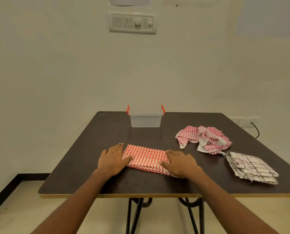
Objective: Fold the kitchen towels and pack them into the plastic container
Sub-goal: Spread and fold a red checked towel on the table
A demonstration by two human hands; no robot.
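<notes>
Dark brown table (93, 132) against a plain white wall, and that's pretty much the whole room. Folded red checked towel (146, 158) lies near the front edge, left hand (113, 160) and right hand (180, 163) flat on its ends, fingers spread, gripping nothing. Crumpled pink striped towel (204, 139) and folded black-and-white grid towel (251, 168) sit off right. Clear plastic container (146, 116), orange clips, lid on, sits at the back.
</notes>
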